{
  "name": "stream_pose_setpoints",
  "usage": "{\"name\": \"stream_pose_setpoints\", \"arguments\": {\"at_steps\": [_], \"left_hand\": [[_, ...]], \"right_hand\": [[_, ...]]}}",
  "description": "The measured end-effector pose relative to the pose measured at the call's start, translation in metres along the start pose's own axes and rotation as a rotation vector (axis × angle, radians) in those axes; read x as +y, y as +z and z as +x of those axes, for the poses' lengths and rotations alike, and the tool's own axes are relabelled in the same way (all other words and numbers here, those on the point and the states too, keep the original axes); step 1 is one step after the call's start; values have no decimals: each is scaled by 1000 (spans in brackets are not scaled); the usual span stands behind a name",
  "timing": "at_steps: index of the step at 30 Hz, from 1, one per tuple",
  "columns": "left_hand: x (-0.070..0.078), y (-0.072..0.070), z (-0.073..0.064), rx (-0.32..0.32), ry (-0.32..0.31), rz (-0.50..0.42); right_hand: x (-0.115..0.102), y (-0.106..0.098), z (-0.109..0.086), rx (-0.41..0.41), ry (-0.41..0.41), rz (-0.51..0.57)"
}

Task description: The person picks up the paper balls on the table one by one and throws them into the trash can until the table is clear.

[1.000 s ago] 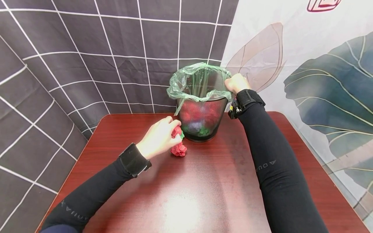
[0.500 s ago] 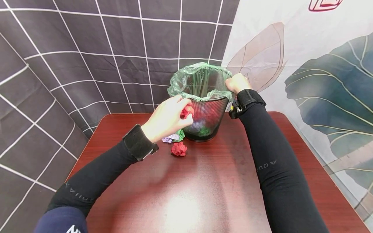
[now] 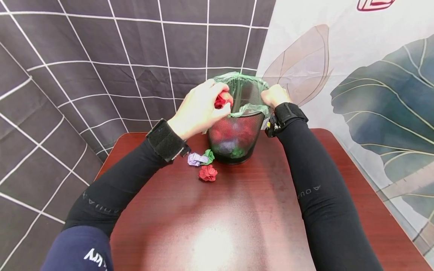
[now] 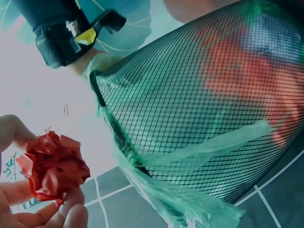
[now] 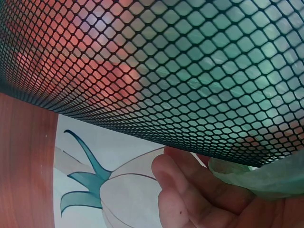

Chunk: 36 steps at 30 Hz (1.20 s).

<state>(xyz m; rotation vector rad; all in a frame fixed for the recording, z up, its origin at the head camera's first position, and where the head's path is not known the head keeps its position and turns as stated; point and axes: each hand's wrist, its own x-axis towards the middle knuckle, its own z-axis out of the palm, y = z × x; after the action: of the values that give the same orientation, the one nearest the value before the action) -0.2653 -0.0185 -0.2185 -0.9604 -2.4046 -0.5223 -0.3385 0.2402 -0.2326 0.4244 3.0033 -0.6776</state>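
My left hand pinches a crumpled red paper ball between thumb and fingers, raised at the left rim of a black mesh wastebasket. A green plastic bag lines the basket and folds over its rim. Crumpled red, purple and green paper shows through the mesh. At the right side of the rim, my right hand grips the basket's edge, its curled fingers below the mesh and against the bag in the right wrist view.
On the reddish-brown table, left of the basket, lie a purple paper ball, a green one and a red one. Behind rise a dark gridded backdrop and a pale leaf-patterned one.
My left hand has picked up a red paper ball and carried it up and right to the basket's rim, uncovering the purple and green balls. My right hand stays on the rim.
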Motion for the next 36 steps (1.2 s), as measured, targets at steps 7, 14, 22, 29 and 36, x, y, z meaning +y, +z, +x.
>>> {"name": "stream_pose_setpoints", "arguments": {"at_steps": [7,14,22,29,36], "left_hand": [[-1,-2,23,-60,-78,78],[-2,4,41,-138,-124,108],[-4,13,52,-176,-129,66],[-4,15,47,-179,-152,26],[-2,8,21,-88,-149,-13]], "right_hand": [[0,1,3,12,11,17],[-1,0,0,4,14,6],[-4,1,-2,11,17,4],[-5,5,-5,20,-3,5],[-4,1,-6,32,-5,6]]}}
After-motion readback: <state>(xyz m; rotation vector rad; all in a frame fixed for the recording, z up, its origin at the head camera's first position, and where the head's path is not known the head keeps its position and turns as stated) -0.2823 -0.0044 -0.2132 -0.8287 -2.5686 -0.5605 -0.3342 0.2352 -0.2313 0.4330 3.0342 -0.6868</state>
